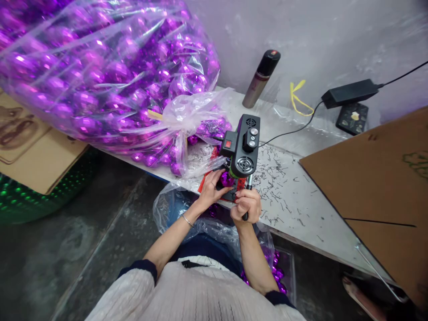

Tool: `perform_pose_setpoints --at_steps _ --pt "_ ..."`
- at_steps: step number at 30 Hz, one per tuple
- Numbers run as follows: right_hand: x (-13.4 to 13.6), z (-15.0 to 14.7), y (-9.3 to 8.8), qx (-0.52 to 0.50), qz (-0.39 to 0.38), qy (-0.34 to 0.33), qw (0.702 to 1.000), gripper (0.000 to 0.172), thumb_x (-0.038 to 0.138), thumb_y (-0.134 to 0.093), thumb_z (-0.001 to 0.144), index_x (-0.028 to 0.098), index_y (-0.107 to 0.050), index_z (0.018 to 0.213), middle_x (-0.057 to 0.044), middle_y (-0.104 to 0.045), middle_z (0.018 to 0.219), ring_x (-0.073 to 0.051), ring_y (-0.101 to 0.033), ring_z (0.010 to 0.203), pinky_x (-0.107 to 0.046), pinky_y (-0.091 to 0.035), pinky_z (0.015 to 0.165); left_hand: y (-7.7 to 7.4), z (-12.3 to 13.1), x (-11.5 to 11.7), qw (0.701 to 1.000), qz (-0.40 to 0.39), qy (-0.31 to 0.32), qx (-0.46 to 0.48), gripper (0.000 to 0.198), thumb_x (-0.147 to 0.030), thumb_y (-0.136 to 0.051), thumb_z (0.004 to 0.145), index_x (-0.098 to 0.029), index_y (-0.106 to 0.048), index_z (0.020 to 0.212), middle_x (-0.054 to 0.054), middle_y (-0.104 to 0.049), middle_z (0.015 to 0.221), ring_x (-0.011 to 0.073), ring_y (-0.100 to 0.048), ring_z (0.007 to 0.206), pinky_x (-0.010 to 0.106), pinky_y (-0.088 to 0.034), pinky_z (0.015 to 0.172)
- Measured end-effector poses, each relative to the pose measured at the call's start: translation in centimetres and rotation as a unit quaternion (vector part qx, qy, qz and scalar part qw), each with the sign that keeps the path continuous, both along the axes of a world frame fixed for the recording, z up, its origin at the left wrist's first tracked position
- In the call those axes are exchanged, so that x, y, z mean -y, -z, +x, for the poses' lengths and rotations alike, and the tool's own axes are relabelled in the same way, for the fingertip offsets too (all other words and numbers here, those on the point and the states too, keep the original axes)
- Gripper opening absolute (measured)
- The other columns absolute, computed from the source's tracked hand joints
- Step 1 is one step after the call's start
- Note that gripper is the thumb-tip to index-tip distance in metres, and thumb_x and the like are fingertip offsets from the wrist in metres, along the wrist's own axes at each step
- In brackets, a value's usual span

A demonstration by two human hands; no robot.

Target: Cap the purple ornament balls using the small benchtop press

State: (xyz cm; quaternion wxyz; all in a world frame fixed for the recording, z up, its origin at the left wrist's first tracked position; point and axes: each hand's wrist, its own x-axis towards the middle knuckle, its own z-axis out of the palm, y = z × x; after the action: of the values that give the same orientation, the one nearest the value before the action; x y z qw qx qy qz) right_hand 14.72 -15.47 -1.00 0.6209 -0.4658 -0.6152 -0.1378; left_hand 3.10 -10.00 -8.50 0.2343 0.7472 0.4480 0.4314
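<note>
A small black bench press machine (245, 145) with round grilles, silver buttons and a red switch stands on the white table. Beneath its front end sits a shiny purple bauble (227, 179). My left hand (211, 188) holds this bauble from the left, between thumb and fingers. To the right, my right hand (247, 206) is closed around the black-ended lever handle (249, 182) at the machine's side. Red-edged dark material (204, 180) lies under the machine, partly covered by my left hand.
A large clear bag of purple baubles (110, 76) fills the upper left. Small dark wire bits (277, 178) litter the table (301, 209). Behind are a spray can (261, 79), yellow tie (296, 96) and power adapter (349, 93). A cardboard box (377, 178) stands at right.
</note>
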Motion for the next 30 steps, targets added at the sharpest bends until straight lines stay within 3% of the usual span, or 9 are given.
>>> perform_pose_setpoints --at_steps 10,15,18,21,25,30 --pt "-0.8 0.2 1.0 -0.016 0.026 -0.031 0.999 0.027 0.025 -0.038 0.103 0.024 -0.049 0.078 0.002 -0.058 0.074 -0.013 -0.062 0.064 -0.034 -0.049 0.070 -0.2 -0.1 -0.1 1.000 -0.005 0.013 0.009 0.060 -0.048 -0.071 0.092 -0.019 -0.054 0.142 0.015 -0.069 0.133 0.0280 -0.066 0.125 0.045 -0.050 0.108" --pt "-1.1 0.4 1.1 0.032 0.035 -0.037 0.998 0.027 0.023 -0.039 0.102 0.024 -0.046 0.076 0.003 -0.057 0.074 -0.012 -0.060 0.063 -0.031 -0.048 0.067 -0.3 0.0 -0.3 1.000 -0.012 0.015 0.017 0.057 -0.048 -0.070 0.092 -0.018 -0.055 0.139 0.015 -0.069 0.132 0.0285 -0.066 0.124 0.047 -0.050 0.108" --pt "-1.1 0.5 -0.4 0.017 0.033 -0.037 0.999 0.026 0.022 -0.041 0.101 0.024 -0.047 0.075 0.002 -0.058 0.072 -0.012 -0.057 0.061 -0.030 -0.046 0.064 -0.3 0.1 -0.6 1.000 -0.018 0.016 0.016 0.059 -0.048 -0.071 0.091 -0.018 -0.056 0.140 0.015 -0.069 0.132 0.0292 -0.066 0.124 0.049 -0.051 0.108" --pt "-0.9 0.5 -3.2 -0.014 0.000 -0.022 1.000 0.023 0.019 -0.046 0.098 0.023 -0.053 0.077 0.001 -0.060 0.072 -0.013 -0.057 0.062 -0.030 -0.044 0.062 -0.2 0.0 -0.5 1.000 -0.019 0.013 0.013 0.063 -0.049 -0.072 0.090 -0.020 -0.053 0.143 0.015 -0.068 0.134 0.0295 -0.065 0.126 0.049 -0.051 0.108" --pt "-0.6 0.4 -5.8 -0.036 -0.038 -0.030 0.998 0.023 0.015 -0.047 0.097 0.023 -0.053 0.076 0.001 -0.059 0.070 -0.014 -0.059 0.066 -0.030 -0.044 0.064 0.1 -1.3 2.3 0.998 0.055 0.031 0.000 0.068 -0.045 -0.067 0.095 -0.022 -0.041 0.153 0.015 -0.064 0.141 0.0290 -0.061 0.133 0.053 -0.047 0.115" --pt "0.1 0.3 -4.5 -0.008 -0.043 -0.043 0.998 0.022 0.012 -0.047 0.096 0.023 -0.053 0.078 0.001 -0.060 0.071 -0.014 -0.060 0.068 -0.029 -0.046 0.064 1.1 -3.9 8.4 0.976 0.124 0.137 -0.113 0.061 -0.034 -0.061 0.098 -0.021 -0.041 0.154 0.019 -0.059 0.144 0.0294 -0.059 0.134 0.053 -0.049 0.111"
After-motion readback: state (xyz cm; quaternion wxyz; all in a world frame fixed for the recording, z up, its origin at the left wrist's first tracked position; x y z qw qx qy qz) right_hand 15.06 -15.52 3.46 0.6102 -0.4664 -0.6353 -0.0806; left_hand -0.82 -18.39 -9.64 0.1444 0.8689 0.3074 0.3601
